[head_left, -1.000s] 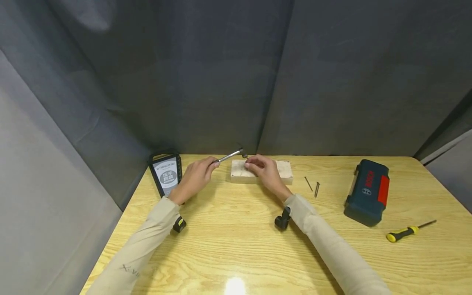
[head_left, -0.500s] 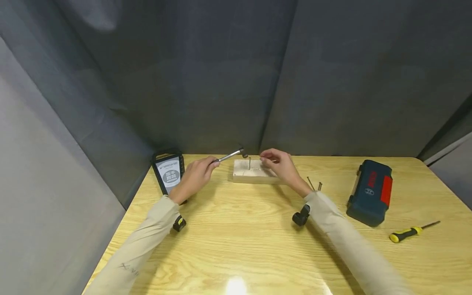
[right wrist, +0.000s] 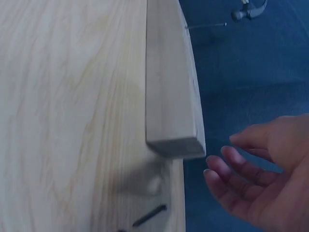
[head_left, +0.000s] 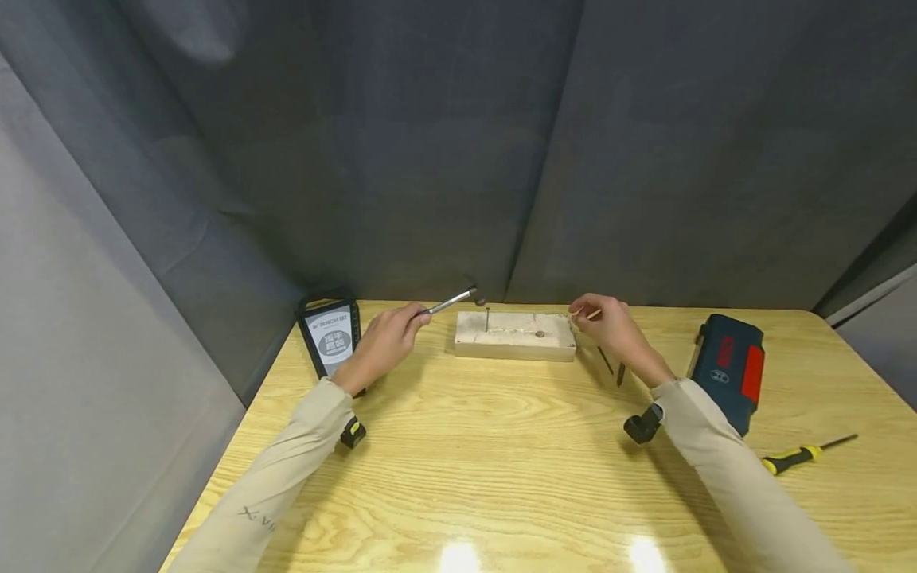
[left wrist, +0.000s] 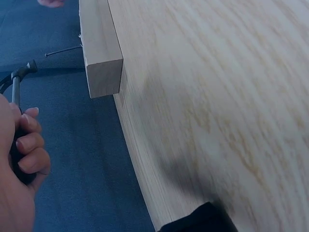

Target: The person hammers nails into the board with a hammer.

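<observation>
My left hand (head_left: 390, 334) grips a small claw hammer (head_left: 451, 301) by its dark handle; in the left wrist view the fingers curl round it. The hammer's head hovers just left of a nail (head_left: 488, 320), apart from it. That nail stands upright in the left part of a pale wood block (head_left: 514, 350). Past the block's right end is my right hand (head_left: 612, 328), fingers loosely bent. In the right wrist view this hand (right wrist: 260, 169) holds nothing, its thumb apart from the fingers. Beneath it on the table lie two loose nails (head_left: 605, 360).
A black case with a white label (head_left: 331, 338) stands at the left. On the right lie a dark blue and red Bosch case (head_left: 727, 370) and a yellow and black screwdriver (head_left: 794, 458). A dark curtain (head_left: 401, 159) hangs behind the table's far edge.
My right hand has let go of the nail and moved right, past the block's end. The nail stands by itself. My left hand keeps the hammer in nearly the same place.
</observation>
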`<state>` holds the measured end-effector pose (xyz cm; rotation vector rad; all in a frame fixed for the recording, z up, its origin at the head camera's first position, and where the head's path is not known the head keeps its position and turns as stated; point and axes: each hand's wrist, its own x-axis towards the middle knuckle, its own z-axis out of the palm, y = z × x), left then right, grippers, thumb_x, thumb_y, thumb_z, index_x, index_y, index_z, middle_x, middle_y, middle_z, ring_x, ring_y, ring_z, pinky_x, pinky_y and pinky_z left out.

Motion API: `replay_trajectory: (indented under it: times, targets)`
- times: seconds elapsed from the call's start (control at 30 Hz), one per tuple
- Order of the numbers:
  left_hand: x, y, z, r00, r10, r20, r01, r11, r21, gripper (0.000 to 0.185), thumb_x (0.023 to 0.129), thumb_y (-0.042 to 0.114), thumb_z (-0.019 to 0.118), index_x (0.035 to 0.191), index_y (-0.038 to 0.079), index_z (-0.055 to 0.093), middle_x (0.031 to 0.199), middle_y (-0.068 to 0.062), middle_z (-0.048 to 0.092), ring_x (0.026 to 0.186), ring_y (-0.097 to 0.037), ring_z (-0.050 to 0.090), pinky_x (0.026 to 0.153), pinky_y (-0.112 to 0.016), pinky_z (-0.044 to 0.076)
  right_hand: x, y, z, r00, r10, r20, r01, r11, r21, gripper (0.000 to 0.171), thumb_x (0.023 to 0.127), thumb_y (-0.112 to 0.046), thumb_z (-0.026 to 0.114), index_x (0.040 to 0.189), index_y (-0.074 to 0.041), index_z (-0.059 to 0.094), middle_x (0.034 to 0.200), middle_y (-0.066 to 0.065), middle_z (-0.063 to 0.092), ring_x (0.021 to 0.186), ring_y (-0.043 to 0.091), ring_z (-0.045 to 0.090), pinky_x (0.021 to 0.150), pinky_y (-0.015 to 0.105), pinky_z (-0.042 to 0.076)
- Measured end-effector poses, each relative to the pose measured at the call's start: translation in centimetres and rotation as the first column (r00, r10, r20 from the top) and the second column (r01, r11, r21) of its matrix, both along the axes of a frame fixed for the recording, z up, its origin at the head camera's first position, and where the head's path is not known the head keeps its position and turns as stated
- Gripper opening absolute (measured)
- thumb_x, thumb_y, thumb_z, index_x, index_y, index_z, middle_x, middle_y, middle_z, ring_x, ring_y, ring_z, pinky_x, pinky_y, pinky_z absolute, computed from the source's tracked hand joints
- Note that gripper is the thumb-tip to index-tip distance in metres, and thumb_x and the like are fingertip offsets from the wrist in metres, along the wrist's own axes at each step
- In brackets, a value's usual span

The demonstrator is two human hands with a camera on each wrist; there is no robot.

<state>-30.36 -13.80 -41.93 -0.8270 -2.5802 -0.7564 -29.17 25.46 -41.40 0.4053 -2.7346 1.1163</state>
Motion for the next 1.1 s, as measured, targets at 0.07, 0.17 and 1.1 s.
replay_trajectory:
  times: [0.07,0.17,1.1]
  targets:
    - [0.0,0.0,0.0,1.0,0.001,0.001,-0.001,1.0,0.002,0.023,0.111,0.023,0.054,0.108,0.006,0.07,0.073,0.0,0.055,0.057,-0.013,0.044,0.056,-0.032,0.039,0.2,0.7,-0.1,1.0,0.001,0.03,-0.001,1.0,0.017,0.019,0.103,-0.001,0.061,0.118,0.009,0.068,0.107,0.026,0.069,0.099,0.042,0.067,0.087,0.054,0.056]
    - [0.1,-0.1,0.0,1.0,-0.01,0.003,0.01,1.0,0.012,0.023,0.111,0.022,0.055,0.109,0.005,0.07,0.074,-0.001,0.056,0.058,-0.013,0.045,0.057,-0.031,0.04,0.4,1.6,-0.3,0.995,-0.025,0.095,0.02,0.998,0.059,0.023,0.104,-0.004,0.061,0.122,0.01,0.065,0.11,0.029,0.067,0.097,0.041,0.066,0.077,0.048,0.056]
    - [0.8,-1.1,-0.4,0.999,-0.042,-0.021,0.043,0.997,0.06,0.021,0.111,0.02,0.055,0.107,0.005,0.069,0.07,0.0,0.053,0.054,-0.011,0.042,0.054,-0.03,0.038,1.1,2.2,-0.4,0.946,-0.195,0.26,0.113,0.947,0.3,0.047,0.094,-0.006,0.06,0.054,-0.019,0.039,0.05,-0.007,0.028,0.047,0.009,0.024,0.048,0.026,0.026]
